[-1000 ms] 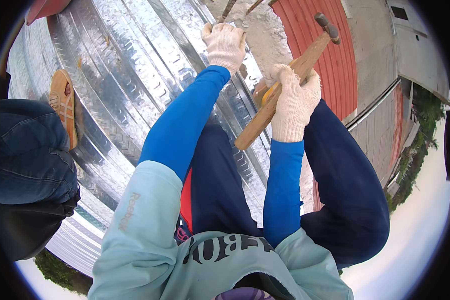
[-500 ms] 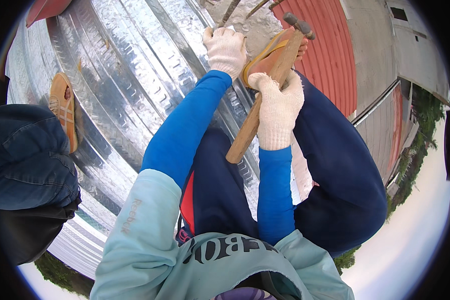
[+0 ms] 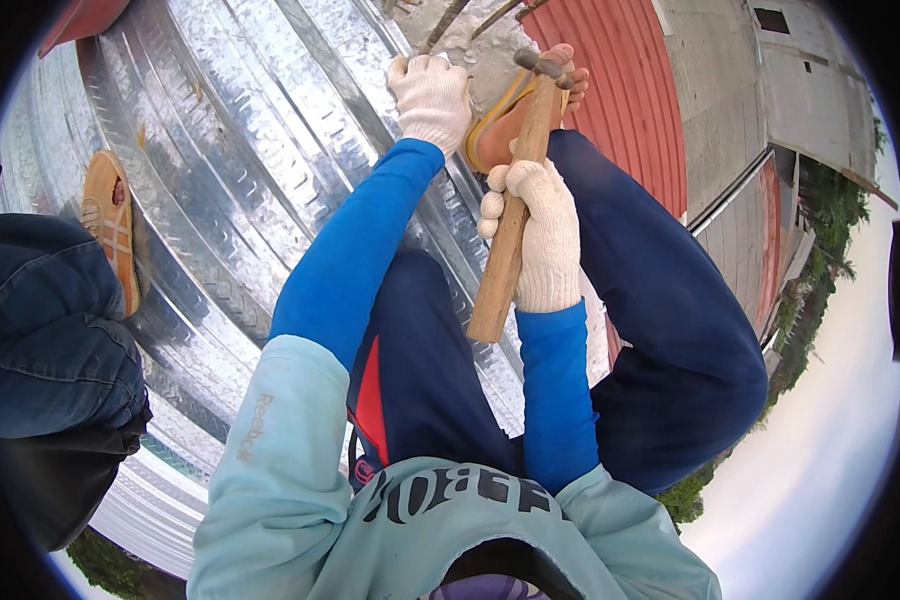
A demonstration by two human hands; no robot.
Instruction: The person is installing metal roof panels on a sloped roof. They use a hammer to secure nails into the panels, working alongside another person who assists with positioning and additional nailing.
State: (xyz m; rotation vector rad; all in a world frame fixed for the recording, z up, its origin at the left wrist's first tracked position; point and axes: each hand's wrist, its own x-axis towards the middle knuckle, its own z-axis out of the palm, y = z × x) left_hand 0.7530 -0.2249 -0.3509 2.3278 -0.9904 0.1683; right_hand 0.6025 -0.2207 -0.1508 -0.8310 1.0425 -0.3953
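Note:
My right hand (image 3: 548, 232), in a knitted off-white glove, grips the wooden handle of a hammer (image 3: 511, 250). Its dark metal head points away from me, over my sandalled foot (image 3: 505, 125). My left hand (image 3: 432, 100), gloved the same way, is closed at the edge of the ribbed metal sheet (image 3: 270, 110), beside rough concrete (image 3: 470, 40). What its curled fingers hold, if anything, is hidden. Just beyond that hand, rusty steel bars (image 3: 445, 25) stick up from the concrete.
At the left a co-worker's leg (image 3: 50, 320) and tan sandal (image 3: 112, 225) are on the sheeting. A red object (image 3: 85, 22) shows at the far left. Past my foot lies a red corrugated roof (image 3: 635, 110), with grey walls (image 3: 715, 90) beyond it.
The hammer has swung left and nearer to upright in my right hand, whose fingers now wrap the handle differently. My left hand stays at the sheet's edge. The whole view has shifted slightly.

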